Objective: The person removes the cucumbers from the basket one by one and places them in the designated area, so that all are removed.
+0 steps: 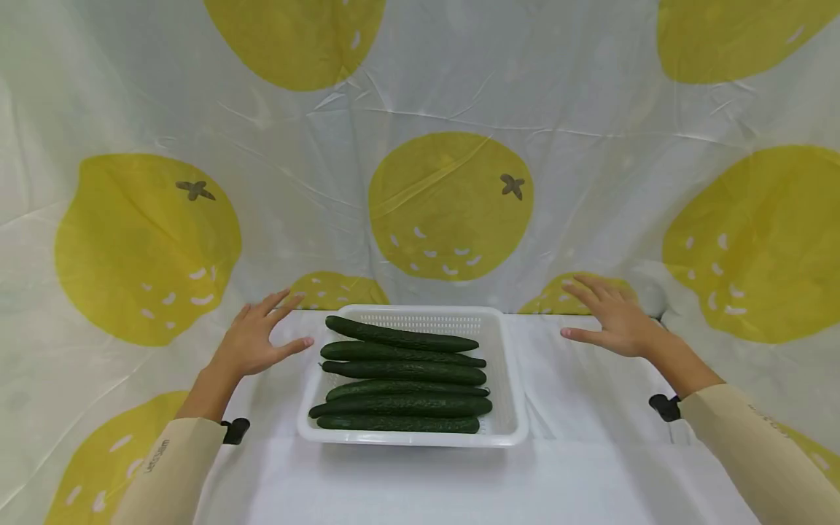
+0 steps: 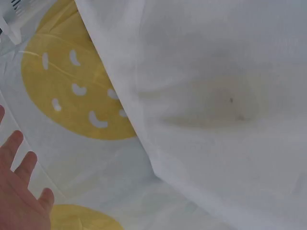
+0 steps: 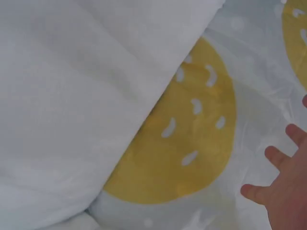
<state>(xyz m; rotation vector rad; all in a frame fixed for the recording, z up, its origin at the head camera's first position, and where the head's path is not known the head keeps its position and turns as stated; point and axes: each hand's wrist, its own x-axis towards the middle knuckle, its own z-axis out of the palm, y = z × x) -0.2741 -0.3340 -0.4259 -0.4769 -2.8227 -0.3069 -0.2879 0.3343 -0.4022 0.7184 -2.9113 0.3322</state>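
Several dark green cucumbers lie side by side, lengthwise across a white plastic basket in the head view. Left of the basket, my left hand is held with fingers spread and nothing in it, the thumb pointing toward the basket's side. My right hand is on the other side, farther from the basket, its fingers likewise spread and holding nothing. Each wrist view shows fingers of its own hand, the left hand and the right hand, apart from any object.
The basket stands on a table with a white cloth. Behind it hangs a pale curtain printed with large yellow lemons. A dark strap piece shows at the left wrist, another strap piece at the right.
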